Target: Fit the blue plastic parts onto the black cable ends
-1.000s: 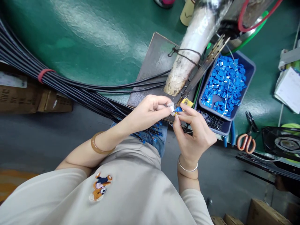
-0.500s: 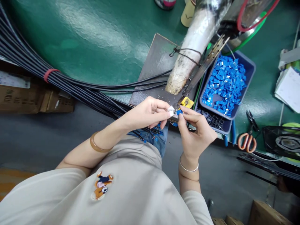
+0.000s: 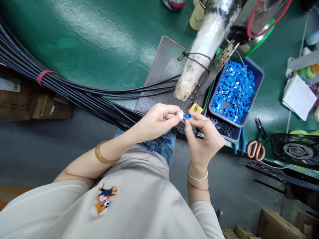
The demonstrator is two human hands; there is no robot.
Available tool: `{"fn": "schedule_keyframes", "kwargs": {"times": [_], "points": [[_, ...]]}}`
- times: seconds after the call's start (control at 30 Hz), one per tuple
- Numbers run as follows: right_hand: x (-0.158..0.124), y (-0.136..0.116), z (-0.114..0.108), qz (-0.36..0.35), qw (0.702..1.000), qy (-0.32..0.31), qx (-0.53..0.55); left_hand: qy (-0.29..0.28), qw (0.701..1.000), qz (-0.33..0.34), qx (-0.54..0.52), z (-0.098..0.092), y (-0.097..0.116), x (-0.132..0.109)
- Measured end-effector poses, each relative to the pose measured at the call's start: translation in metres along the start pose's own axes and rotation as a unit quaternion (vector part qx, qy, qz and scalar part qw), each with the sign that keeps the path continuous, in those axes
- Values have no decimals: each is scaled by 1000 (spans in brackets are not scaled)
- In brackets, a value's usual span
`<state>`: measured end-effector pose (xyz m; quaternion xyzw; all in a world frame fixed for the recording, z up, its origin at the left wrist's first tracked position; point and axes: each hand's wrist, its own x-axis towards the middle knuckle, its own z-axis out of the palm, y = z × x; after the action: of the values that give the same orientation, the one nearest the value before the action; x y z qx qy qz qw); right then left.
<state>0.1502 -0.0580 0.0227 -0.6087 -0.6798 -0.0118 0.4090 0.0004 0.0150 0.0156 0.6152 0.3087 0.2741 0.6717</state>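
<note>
My right hand pinches a small blue connector between thumb and forefinger. Against it, my left hand is closed, with white coverings on the thumb and a fingertip. It grips the wire end of a black cable, mostly hidden by the fingers. Just beyond the fingertips, a perforated metal rod, which looks like a soldering iron, slants down to a yellow pad. More cable ends with blue connectors hang over my lap.
A white wrapped duct hangs over a dark board. Right of it stand a bin of blue connectors and a tray of small black parts. Orange-handled scissors lie near the edge. A black cable bundle crosses from the left.
The blue connector and my left fingertips are closer together; the thin wires seen between them before are now mostly covered. The whole view has shifted slightly.
</note>
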Motion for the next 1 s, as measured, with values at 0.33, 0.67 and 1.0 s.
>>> {"fn": "schedule_keyframes", "kwargs": {"times": [0.33,0.67,1.0], "points": [[4,4,2,-15,1000,1,-3,11,1000,13,-5,0,2,3],[5,-2,-2,-30,999,4,-25,-6,1000,2,-15,-2,6,3],[-3,-6,-7,47,999,-3,28,-75,997,-27,7,-3,4,-2]]}}
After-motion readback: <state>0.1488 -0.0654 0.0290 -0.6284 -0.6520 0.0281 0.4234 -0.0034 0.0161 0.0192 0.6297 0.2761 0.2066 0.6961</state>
